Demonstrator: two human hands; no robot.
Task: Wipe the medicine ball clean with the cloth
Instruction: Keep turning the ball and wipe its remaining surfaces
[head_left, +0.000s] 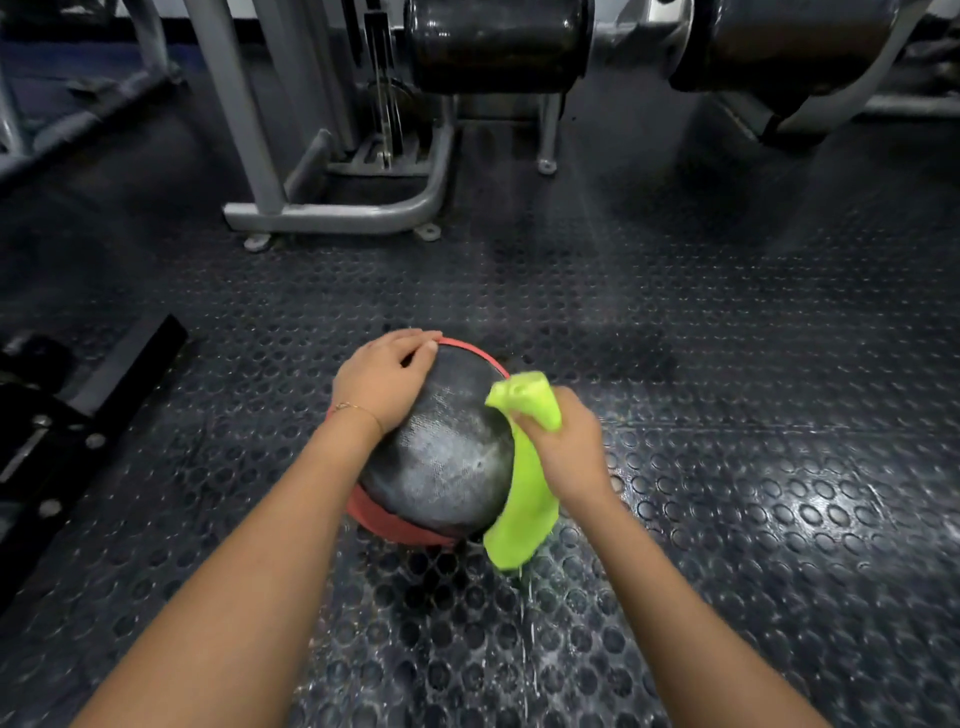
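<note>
Medicine ball (441, 457): black, red bands at far rim and near underside, sits on studded rubber floor (727, 364), centre of view, near the person. Top surface shows pale scuffing/sheen. Left hand (382, 382): laid flat on ball's far-left top, fingers straight and together, tips at the red far rim; pressing, not gripping. Thin bracelet (358, 408) on that wrist. Right hand (569, 447): fist closed round lime-green cloth (522, 514), at ball's right side. Cloth bunch sticks up above the fist, touching ball's upper right; long tail hangs down along ball's right edge, end close to floor. Whether the tail end touches floor: cannot tell. Far left-centre: grey steel machine frame (332, 210), feet on floor. Far top: black padded rollers (498, 44). Left edge: black metal equipment part (78, 400) w/ bolts, well apart from ball.
</note>
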